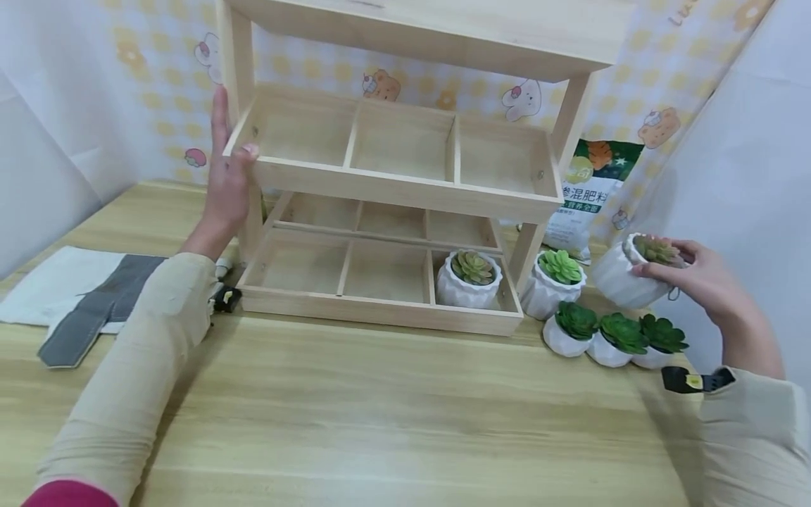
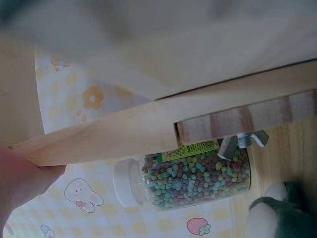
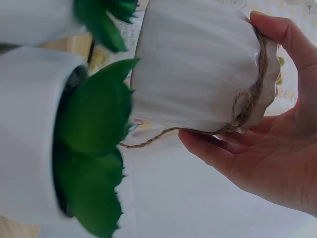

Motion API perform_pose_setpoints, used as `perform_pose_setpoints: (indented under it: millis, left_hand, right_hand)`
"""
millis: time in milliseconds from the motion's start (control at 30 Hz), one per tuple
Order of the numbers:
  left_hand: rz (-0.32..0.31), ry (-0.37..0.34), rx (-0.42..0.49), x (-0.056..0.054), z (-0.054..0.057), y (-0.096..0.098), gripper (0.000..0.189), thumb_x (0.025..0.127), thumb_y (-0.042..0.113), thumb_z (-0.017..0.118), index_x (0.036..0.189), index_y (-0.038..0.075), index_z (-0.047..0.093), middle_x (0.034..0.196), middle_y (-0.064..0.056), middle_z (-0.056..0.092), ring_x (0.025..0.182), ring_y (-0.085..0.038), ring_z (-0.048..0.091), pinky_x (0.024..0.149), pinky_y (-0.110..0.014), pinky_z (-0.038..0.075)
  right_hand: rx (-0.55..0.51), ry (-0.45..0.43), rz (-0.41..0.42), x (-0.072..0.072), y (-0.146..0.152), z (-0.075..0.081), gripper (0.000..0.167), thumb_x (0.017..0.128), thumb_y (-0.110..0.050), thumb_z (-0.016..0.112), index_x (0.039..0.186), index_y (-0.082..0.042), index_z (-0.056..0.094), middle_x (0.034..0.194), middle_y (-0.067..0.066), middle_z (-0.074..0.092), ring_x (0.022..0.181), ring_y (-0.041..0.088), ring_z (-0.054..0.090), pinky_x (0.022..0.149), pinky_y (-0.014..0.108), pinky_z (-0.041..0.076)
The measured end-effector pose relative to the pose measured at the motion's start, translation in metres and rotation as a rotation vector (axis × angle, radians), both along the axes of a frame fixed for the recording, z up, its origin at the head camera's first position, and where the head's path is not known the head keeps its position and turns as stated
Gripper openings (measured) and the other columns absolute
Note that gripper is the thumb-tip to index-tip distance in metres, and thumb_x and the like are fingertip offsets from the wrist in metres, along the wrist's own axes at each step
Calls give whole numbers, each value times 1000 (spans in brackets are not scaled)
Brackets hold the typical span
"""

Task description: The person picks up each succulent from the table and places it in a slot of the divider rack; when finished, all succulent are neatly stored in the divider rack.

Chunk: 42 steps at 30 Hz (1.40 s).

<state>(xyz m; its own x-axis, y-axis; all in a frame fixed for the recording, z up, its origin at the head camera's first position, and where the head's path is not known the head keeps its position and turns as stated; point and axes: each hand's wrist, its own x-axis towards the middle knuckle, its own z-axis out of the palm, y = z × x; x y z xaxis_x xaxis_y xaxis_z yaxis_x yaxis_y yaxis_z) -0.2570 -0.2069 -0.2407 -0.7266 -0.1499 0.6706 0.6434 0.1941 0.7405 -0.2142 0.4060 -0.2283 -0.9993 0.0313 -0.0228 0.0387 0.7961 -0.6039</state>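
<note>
My left hand (image 1: 229, 184) grips the left side of a tiered wooden plant stand (image 1: 405, 184), its thumb over the front corner of the middle tray. In the left wrist view the hand (image 2: 22, 181) meets the end of a wooden board (image 2: 114, 131). On the right, my right hand (image 1: 712, 278) holds a white ribbed pot with a succulent (image 1: 624, 271) by its rim, tilted and raised off the table. Twine circles this pot (image 3: 198, 69) in the right wrist view. A similar potted succulent (image 1: 470, 278) sits in the bottom tray's right compartment.
A larger potted succulent (image 1: 556, 282) and several small ones (image 1: 610, 348) stand right of the stand. Behind them is a fertilizer bag (image 1: 583, 201). A grey-and-white cloth (image 1: 95, 292) lies at left. A jar of coloured granules (image 2: 198, 176) stands behind the stand.
</note>
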Motion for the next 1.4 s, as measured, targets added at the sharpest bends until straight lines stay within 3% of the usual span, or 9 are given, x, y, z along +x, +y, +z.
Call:
perform_pose_setpoints:
  millis: [333,633,733,867,967,1033,1167,1267,1400]
  left_hand:
    - [-5,-15,-1,-3,0,2,74,85,16,35,151,19,2,153,9,6,133,-8,16,105,-30,10]
    - [-28,-40,-30,14,11,27,71,88,16,35,151,18,1,154,13,1,134,-6,12,106,-32,8]
    - [-33,-41,-28,18,13,33,71,88,16,34,151,18,1,154,13,1,134,-5,12,105,-33,10]
    - [-26,-18,-39,19,15,35,71,88,16,33,151,14,2,155,10,1,134,-5,12,105,-31,11]
    - [-11,-13,-42,20,18,32,70,88,16,33,151,14,2,155,10,1,134,-4,12,105,-31,9]
    - [-6,-25,-36,21,18,30,70,88,16,33,151,15,2,154,11,1,134,-4,11,106,-30,9]
    - [2,-48,-27,23,15,24,70,88,14,33,151,17,1,154,12,1,134,-3,11,106,-29,9]
    - [15,-46,-25,23,15,17,70,88,14,33,151,16,2,154,13,2,133,-3,12,105,-28,10]
    - [20,-50,-9,26,15,11,71,87,15,34,151,17,3,154,14,3,133,-4,13,106,-29,10]
  right_hand:
    - [125,88,1,10,-11,8,87,86,-44,61,146,1,17,132,35,30,107,48,32,64,46,38]
    - [97,205,-19,43,-10,18,81,88,-30,61,148,-3,15,142,35,19,122,58,18,88,68,28]
    - [98,221,-21,50,-10,22,79,88,-27,63,150,-10,17,143,24,28,123,43,29,94,61,29]
    - [118,226,24,54,-16,26,78,87,-25,64,150,-15,18,140,22,32,117,42,31,95,61,28]
    - [127,206,66,53,-24,29,80,88,-25,63,150,-15,15,140,35,25,115,54,24,94,69,20]
    - [148,194,89,52,-28,32,81,87,-24,64,150,-13,14,137,38,27,113,55,27,92,54,34]
    - [186,193,129,52,-36,37,83,85,-22,67,149,-10,17,131,36,35,104,39,39,64,18,35]
    - [181,239,144,52,-43,38,81,80,-20,72,147,-12,26,123,16,45,89,15,45,53,17,36]
    - [163,282,171,51,-53,38,78,76,-18,76,143,-18,36,108,-10,43,77,2,42,49,25,40]
